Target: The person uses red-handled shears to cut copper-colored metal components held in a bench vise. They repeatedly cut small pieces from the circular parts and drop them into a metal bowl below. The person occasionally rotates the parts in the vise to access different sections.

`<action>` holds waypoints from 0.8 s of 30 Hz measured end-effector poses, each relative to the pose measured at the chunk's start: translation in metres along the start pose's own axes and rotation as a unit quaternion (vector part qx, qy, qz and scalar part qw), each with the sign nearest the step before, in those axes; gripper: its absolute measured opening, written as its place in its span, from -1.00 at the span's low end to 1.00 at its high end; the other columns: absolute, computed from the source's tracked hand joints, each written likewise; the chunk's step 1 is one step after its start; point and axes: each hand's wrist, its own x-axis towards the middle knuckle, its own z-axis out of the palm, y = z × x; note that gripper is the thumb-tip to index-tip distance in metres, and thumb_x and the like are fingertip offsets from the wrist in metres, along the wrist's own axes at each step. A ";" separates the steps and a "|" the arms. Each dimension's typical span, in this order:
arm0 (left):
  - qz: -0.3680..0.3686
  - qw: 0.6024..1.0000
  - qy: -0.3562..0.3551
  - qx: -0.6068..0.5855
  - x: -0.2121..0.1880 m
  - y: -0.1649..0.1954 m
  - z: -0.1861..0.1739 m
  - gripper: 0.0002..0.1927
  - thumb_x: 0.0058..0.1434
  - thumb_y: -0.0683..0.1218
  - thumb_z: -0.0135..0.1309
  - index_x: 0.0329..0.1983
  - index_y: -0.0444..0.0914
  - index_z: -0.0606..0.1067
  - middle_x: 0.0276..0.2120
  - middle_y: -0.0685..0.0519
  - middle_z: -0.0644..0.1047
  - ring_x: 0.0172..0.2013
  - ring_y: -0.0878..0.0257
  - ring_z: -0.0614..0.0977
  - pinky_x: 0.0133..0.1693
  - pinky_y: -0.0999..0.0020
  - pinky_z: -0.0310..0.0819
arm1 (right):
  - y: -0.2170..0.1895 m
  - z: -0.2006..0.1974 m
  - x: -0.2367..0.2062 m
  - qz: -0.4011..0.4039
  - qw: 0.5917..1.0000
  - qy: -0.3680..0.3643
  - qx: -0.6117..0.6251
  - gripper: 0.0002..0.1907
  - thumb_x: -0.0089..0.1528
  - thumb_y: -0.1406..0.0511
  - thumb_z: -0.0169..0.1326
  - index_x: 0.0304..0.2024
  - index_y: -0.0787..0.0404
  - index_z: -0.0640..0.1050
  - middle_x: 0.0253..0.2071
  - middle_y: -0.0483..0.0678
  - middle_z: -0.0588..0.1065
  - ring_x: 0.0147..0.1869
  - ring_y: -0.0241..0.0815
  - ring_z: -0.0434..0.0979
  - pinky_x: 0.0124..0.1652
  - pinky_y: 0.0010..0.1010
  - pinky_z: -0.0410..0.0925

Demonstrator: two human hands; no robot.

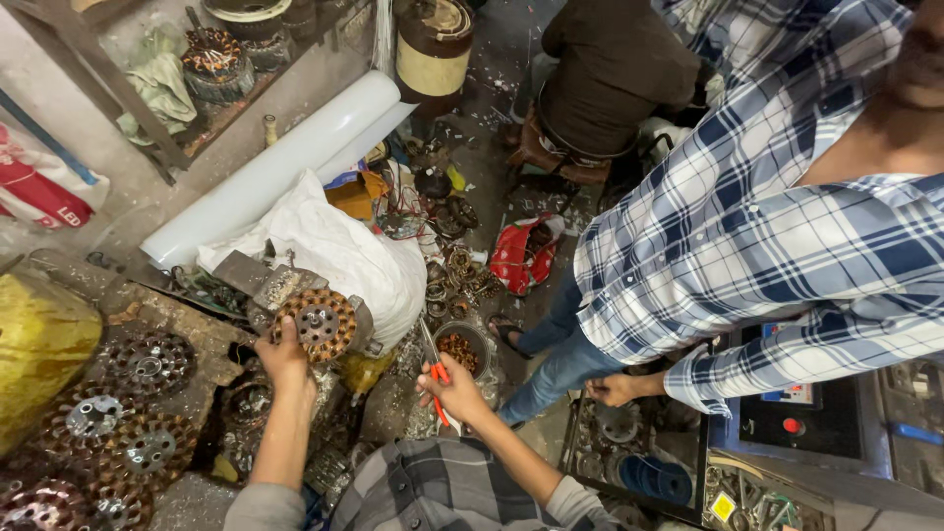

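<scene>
My left hand (284,360) reaches forward and grips the lower edge of a round copper-wound motor stator (321,324), held up beside a white cloth sack (339,251). In my right hand (455,392) is a red-handled cutting tool (437,378), its metal blades pointing away from me over a small metal bowl of copper parts (460,348). Both my arms come up from the bottom edge in grey sleeves.
Several more wound stators (147,366) lie on a dirty bench at the left. A white rolled sheet (278,167) leans behind the sack. A person in a blue plaid shirt (767,226) stands close on the right, hand (616,389) on a tray. Another person (610,69) sits beyond.
</scene>
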 end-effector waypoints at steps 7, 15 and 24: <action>0.009 0.992 -0.032 0.124 0.009 0.012 -0.016 -0.20 0.16 0.12 0.33 0.29 -0.34 0.24 0.21 -0.23 0.36 0.21 -0.02 0.40 0.20 0.04 0.30 | -0.001 0.004 0.003 -0.021 1.000 -0.006 0.012 -0.81 0.35 0.37 0.11 -0.05 0.23 0.39 -0.29 -0.04 0.55 -0.41 -0.24 0.61 -0.45 -0.44 0.43; 0.021 0.992 -0.012 0.123 0.011 0.003 -0.005 -0.29 0.21 0.18 0.27 0.25 -0.27 0.27 0.15 -0.13 0.38 0.11 0.08 0.42 0.12 0.17 0.33 | -0.005 0.015 0.006 -0.045 0.999 -0.024 -0.002 -0.81 0.35 0.38 0.12 -0.03 0.22 0.40 -0.28 -0.04 0.55 -0.34 -0.27 0.62 -0.42 -0.40 0.48; 0.074 0.990 0.027 0.114 0.001 -0.004 0.020 -0.42 0.29 0.13 0.16 0.12 -0.32 0.23 0.11 -0.17 0.33 0.02 0.05 0.46 0.00 0.00 0.45 | 0.015 0.012 0.012 -0.055 0.998 -0.020 -0.002 -0.82 0.33 0.40 0.12 -0.07 0.29 0.40 -0.32 -0.01 0.55 -0.37 -0.21 0.61 -0.39 -0.37 0.51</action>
